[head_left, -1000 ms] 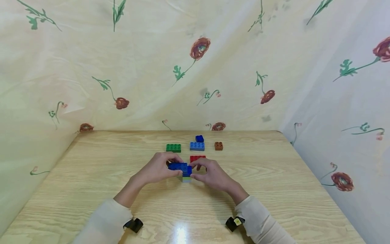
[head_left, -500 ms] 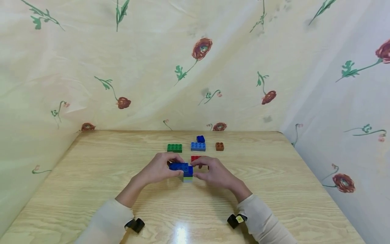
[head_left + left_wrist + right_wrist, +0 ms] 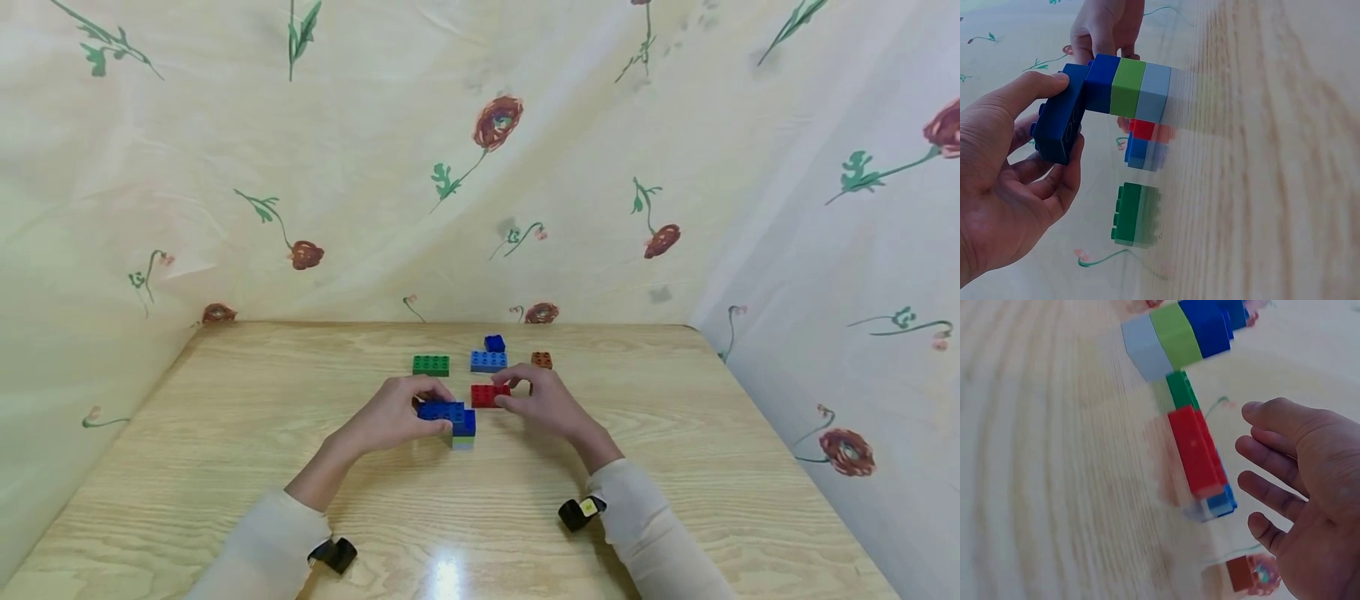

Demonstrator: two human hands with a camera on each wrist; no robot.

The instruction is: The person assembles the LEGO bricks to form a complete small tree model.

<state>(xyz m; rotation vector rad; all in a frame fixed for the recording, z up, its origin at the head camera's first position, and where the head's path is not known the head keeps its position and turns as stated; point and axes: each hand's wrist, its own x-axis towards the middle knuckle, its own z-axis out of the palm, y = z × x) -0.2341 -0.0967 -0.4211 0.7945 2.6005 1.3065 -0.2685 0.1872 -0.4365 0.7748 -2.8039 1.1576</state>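
My left hand point(image 3: 396, 412) grips a long blue brick point(image 3: 1060, 122) between thumb and fingers. That brick sits at the top of a small tower and juts out to the left. Under it come a dark blue brick point(image 3: 1101, 84), a lime green brick point(image 3: 1125, 87) and a pale grey-blue brick point(image 3: 1154, 90), which stands on the table. My right hand point(image 3: 547, 407) hovers beside the right end of a red brick point(image 3: 482, 396), thumb and fingers spread apart. In the right wrist view a gap shows between those fingers point(image 3: 1266, 453) and the red brick.
Behind the tower lie a green brick point(image 3: 431, 365), a lighter blue brick point(image 3: 488, 362), a small dark blue brick point(image 3: 494, 343) and a brown brick point(image 3: 541, 359). A flowered cloth point(image 3: 375, 167) hangs along the back edge of the wooden table point(image 3: 262, 375).
My right hand has left the tower's side and moved right and farther back to the red brick. The left hand keeps its grip on the long blue brick.
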